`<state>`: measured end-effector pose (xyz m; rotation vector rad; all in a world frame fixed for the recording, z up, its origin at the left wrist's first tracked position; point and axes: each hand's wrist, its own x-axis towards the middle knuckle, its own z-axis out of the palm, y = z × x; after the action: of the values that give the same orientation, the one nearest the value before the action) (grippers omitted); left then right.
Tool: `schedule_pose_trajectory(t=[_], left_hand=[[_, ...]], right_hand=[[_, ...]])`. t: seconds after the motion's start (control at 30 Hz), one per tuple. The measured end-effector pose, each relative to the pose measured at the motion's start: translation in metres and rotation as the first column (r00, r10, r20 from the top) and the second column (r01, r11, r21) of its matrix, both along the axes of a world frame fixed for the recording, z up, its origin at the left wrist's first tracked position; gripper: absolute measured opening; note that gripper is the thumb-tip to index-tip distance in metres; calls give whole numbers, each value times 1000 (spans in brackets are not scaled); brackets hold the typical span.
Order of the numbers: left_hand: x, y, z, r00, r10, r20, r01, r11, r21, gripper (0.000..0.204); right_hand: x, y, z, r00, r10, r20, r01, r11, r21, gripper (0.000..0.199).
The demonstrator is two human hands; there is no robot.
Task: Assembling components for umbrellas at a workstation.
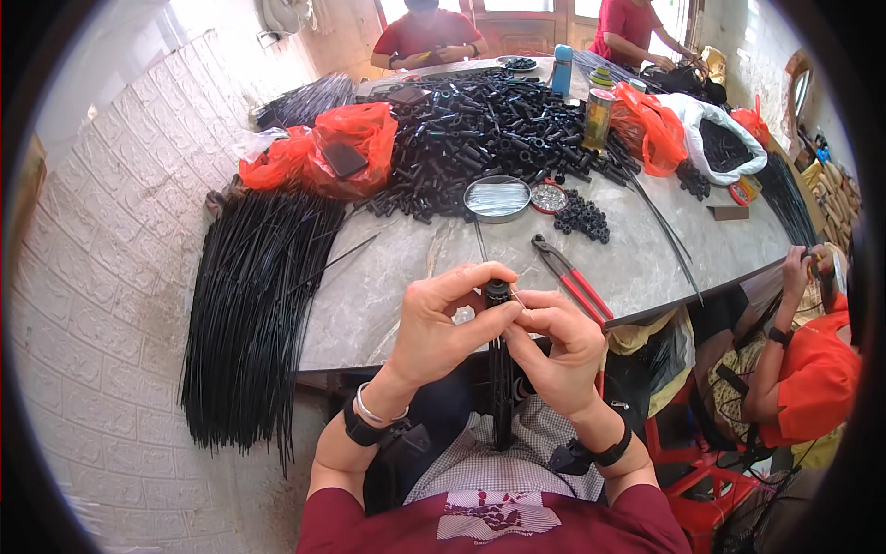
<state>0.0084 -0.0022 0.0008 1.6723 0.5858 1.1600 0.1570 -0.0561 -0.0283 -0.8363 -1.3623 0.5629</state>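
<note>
In front of my chest, my left hand (448, 319) is closed round a black ribbed collar (496, 289) with its thumb and index finger. A narrow bundle of thin black rods (501, 388) hangs down from the collar toward my lap, looking like a folded umbrella frame. My right hand (561, 346) meets it from the right, pinching a fine wire (519, 298) against the collar's side. The pinching fingertips hide part of the wire. Just beyond the right hand lie end-cutting pincers (570, 275) with red handles.
A large heap of black tubes (489, 129) covers the table's middle. Nearer are a dish of thin wires (498, 197), a small red-rimmed dish (548, 196) and black rings (583, 220). Long black rods (258, 314) overhang the left edge. A co-worker's red sleeve (812, 379) is close at right.
</note>
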Motion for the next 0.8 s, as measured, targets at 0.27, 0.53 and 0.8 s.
schedule_pose_trajectory(t=[0.27, 0.53, 0.8], left_hand=[[-4, 2, 0, 1000, -11, 7, 11, 1000, -23, 27], [-6, 5, -4, 1000, -2, 14, 1, 1000, 27, 30], [-14, 10, -4, 996, -48, -69, 54, 995, 81, 34]], right_hand=[[-4, 1, 3, 1000, 0, -22, -1, 998, -59, 11], [-6, 5, 1, 987, 77, -144, -98, 985, -141, 11], [-5, 13, -1, 959, 144, -242, -207, 944, -257, 18]])
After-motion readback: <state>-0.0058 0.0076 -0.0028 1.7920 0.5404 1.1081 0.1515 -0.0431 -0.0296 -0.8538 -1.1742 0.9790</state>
